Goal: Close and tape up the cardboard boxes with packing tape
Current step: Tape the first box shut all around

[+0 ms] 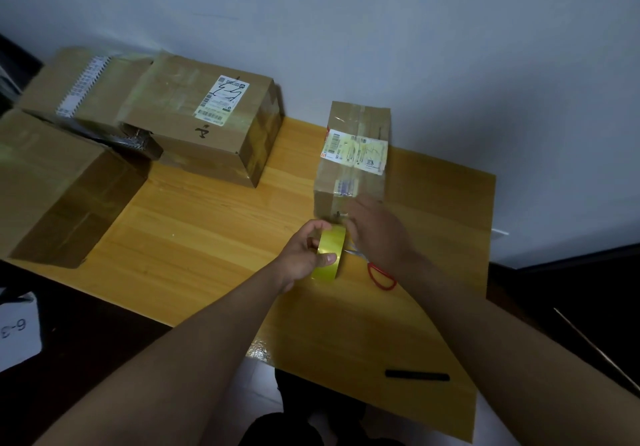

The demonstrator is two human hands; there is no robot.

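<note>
Boxes along the wall, tape in front of us

On our table (194, 237), three boxes crowd the far left: one (52, 182) nearest us, one (83, 88) behind it, another (207, 123) to their right. A small box (353, 154) stands well apart, further right (scissors (381, 277) before it), with the tape roll (330, 255) just left of them.

Wooden surface (194, 237) against a pale wall, carrying boxes and small tools.

A flat cardboard sheet (440, 203) covers the right part of the surface and overhangs its near edge. On the sheet stands a small taped box (353, 154) with a shipping label; nearer lie red-handled scissors (382, 277) and a black marker (417, 375). At the left sit a labelled box (207, 123), a large box (52, 182) at the near-left corner, and another box (83, 81) behind, touching both.
</note>
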